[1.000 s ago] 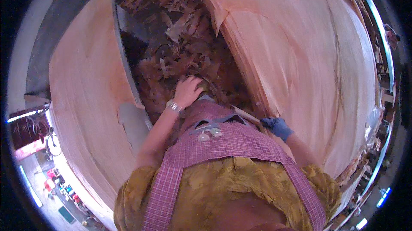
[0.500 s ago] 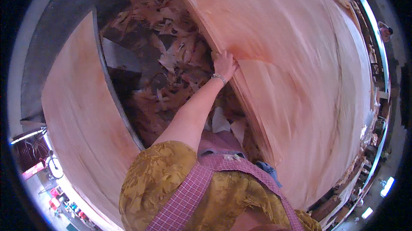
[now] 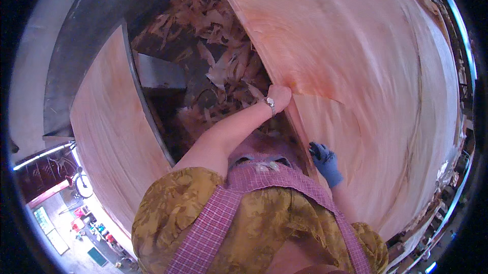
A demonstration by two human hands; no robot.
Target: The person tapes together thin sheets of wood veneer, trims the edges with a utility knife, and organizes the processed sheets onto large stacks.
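Note:
A large stack of pale reddish wood veneer sheets (image 3: 376, 70) fills the right side. My bare left hand (image 3: 279, 96), with a metal-banded watch on its wrist, is closed on the stack's left edge, at the corner of a smaller veneer sheet (image 3: 325, 121) lying on top. Its fingertips are hidden. Lower along the same edge is my right hand (image 3: 324, 161) in a blue-grey glove with dark fingertips. Its fingers are bent in at the edge of the sheet; what they hold, if anything, cannot be made out.
Another veneer stack (image 3: 112, 116) stands on the left, with a dark edge facing the gap. Torn veneer scraps (image 3: 223, 45) litter the floor between the stacks. A grey block-like piece (image 3: 160, 72) juts into that gap. Racks or timber line the far right.
My left hand has come nearer to me along the stack's edge and now looks closed. My gloved right hand has come forward from beside my body to that edge.

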